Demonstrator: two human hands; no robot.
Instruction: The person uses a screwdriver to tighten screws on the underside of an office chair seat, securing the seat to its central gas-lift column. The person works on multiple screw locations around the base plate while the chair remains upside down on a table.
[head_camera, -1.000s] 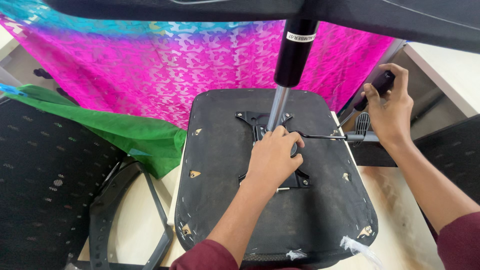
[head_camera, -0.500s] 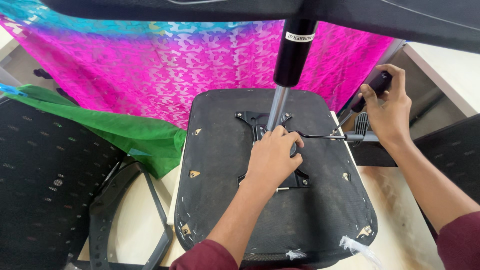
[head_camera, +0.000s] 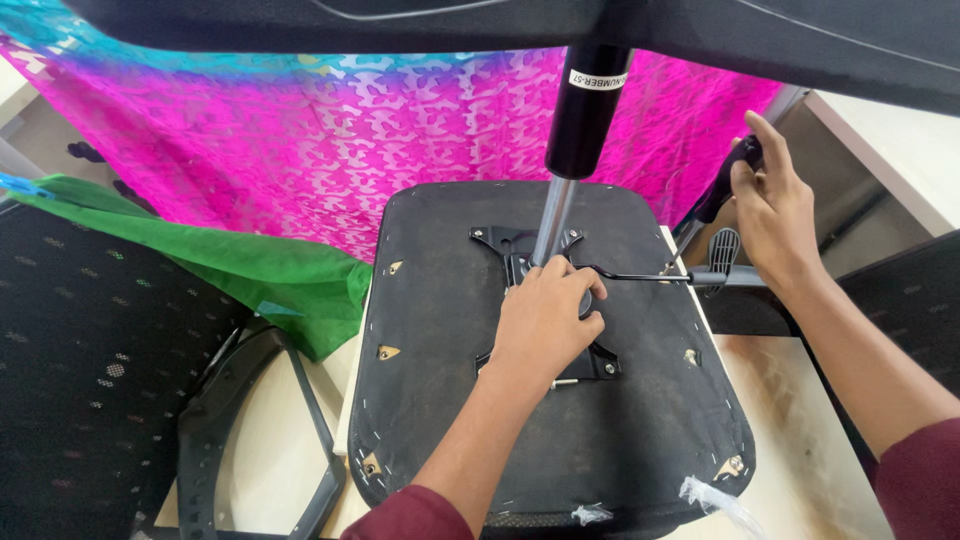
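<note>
Black and flat, the upturned underside of an office chair seat (head_camera: 520, 440) lies on a pale tabletop (head_camera: 790, 430), its fabric stapled around the edge. A black metal mounting plate (head_camera: 510, 245) is bolted near its middle, and a gas-lift cylinder (head_camera: 575, 150), black above and silver below, rises from the plate toward the chair base overhead.

The left hand (head_camera: 545, 320) rests on the plate with fingers curled over the mechanism at the foot of the cylinder, pressing down on it rather than lying open. Its place matches the earlier pictures closely; it has hardly shifted.

The right hand (head_camera: 770, 215) is closed around the black handle of a tool (head_camera: 725, 180) beside the seat's right edge. Compared with a second ago, this hand sits a little higher and its wrist is turned further, so the handle now stands more upright. Just below it a thin black lever rod (head_camera: 640, 275) runs from the mechanism out to a grey paddle tip (head_camera: 725, 270), which lies near the hand's heel; whether they touch I cannot tell.

Behind the seat hangs a magenta and turquoise patterned cloth (head_camera: 300, 130). A green cloth (head_camera: 250, 265) lies to the left, over a black mesh chair back (head_camera: 90, 360) and a curved black armrest (head_camera: 215, 420).
</note>
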